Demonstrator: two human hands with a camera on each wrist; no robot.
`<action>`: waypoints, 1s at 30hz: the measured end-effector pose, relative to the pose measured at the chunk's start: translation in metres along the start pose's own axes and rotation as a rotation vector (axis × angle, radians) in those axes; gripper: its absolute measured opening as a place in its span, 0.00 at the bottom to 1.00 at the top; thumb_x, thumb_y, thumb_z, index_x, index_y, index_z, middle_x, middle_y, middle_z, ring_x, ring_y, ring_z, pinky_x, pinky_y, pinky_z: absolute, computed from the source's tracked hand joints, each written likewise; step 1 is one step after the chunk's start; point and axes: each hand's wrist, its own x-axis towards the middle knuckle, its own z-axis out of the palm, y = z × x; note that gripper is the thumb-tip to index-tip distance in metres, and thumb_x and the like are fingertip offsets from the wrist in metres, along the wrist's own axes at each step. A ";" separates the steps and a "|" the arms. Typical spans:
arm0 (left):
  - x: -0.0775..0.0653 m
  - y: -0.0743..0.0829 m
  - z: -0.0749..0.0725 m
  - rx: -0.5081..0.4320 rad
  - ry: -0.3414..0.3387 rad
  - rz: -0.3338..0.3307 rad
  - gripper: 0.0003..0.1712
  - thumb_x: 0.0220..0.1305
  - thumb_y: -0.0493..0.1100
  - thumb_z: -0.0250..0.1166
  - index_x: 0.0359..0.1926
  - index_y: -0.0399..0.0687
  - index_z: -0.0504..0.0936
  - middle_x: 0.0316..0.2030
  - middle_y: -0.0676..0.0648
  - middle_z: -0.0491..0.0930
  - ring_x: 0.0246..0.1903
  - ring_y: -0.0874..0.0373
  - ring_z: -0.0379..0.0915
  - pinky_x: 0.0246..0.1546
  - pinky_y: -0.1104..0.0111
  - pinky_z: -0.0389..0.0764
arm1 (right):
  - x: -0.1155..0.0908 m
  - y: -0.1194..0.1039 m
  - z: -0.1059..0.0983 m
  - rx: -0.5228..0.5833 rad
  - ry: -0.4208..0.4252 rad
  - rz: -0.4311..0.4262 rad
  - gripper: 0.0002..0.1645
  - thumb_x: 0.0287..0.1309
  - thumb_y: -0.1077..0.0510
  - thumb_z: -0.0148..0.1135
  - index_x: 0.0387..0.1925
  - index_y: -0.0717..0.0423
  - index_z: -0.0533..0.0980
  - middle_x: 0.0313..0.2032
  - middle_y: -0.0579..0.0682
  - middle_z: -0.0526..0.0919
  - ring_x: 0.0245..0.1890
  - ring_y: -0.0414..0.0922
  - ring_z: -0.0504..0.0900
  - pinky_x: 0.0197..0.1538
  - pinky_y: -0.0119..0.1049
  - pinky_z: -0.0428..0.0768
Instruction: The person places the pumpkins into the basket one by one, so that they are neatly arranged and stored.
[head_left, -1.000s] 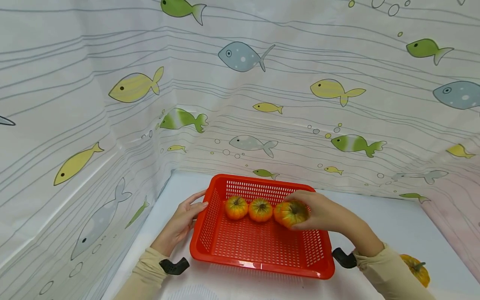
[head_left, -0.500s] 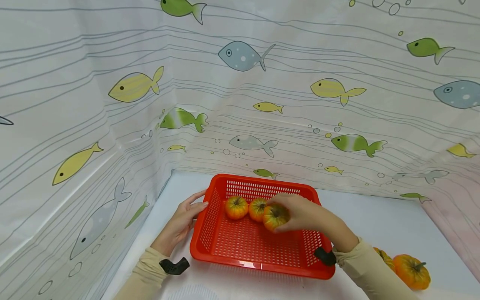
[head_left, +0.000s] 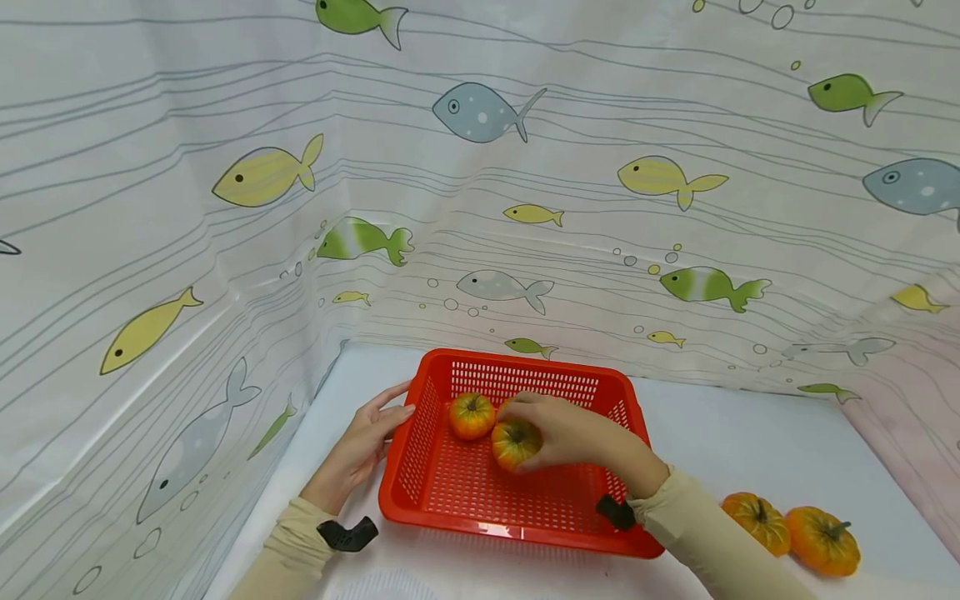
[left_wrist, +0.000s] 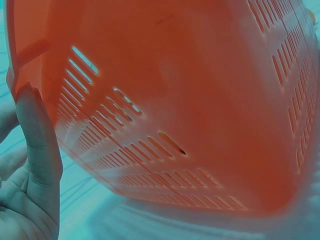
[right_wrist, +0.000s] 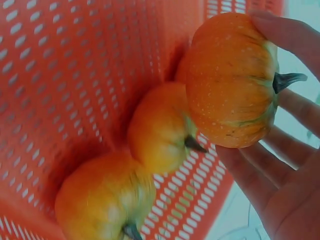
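Note:
My right hand holds a small orange pumpkin over the red plastic basket, fingertips and thumb on its sides. In the right wrist view that pumpkin shows its dark stem toward the palm. Another pumpkin sits at the basket's back left. A second pumpkin beside it is mostly hidden by my right hand in the head view; an orange sliver shows behind the held one. My left hand rests its fairly straight fingers against the basket's left rim.
Two more pumpkins, one beside the other, lie on the white table right of the basket, close to my right sleeve. A fish-print sheet walls the table at the back and sides.
My right hand has carried the held pumpkin leftward across the basket, over the middle one. The forearm's shift uncovers both pumpkins on the table. My left hand has stayed at the rim.

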 end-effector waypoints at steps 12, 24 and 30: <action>0.001 0.000 -0.001 -0.006 0.009 -0.003 0.34 0.77 0.44 0.61 0.78 0.54 0.61 0.46 0.49 0.87 0.40 0.60 0.89 0.44 0.63 0.90 | 0.024 -0.014 0.023 -0.108 -0.036 -0.064 0.39 0.53 0.42 0.78 0.65 0.46 0.78 0.65 0.51 0.79 0.67 0.51 0.76 0.69 0.48 0.79; 0.001 0.000 -0.001 -0.006 0.001 -0.001 0.34 0.77 0.44 0.61 0.78 0.53 0.60 0.47 0.49 0.87 0.41 0.59 0.89 0.44 0.62 0.90 | 0.042 -0.022 0.035 -0.129 -0.078 -0.120 0.35 0.53 0.43 0.78 0.62 0.46 0.80 0.59 0.43 0.83 0.58 0.40 0.81 0.65 0.36 0.81; 0.001 0.000 0.000 -0.002 -0.005 0.001 0.35 0.77 0.44 0.61 0.79 0.52 0.60 0.47 0.49 0.87 0.42 0.58 0.89 0.45 0.61 0.90 | 0.047 -0.028 0.038 -0.153 -0.117 -0.140 0.35 0.54 0.44 0.78 0.63 0.46 0.79 0.61 0.45 0.81 0.56 0.41 0.82 0.65 0.36 0.81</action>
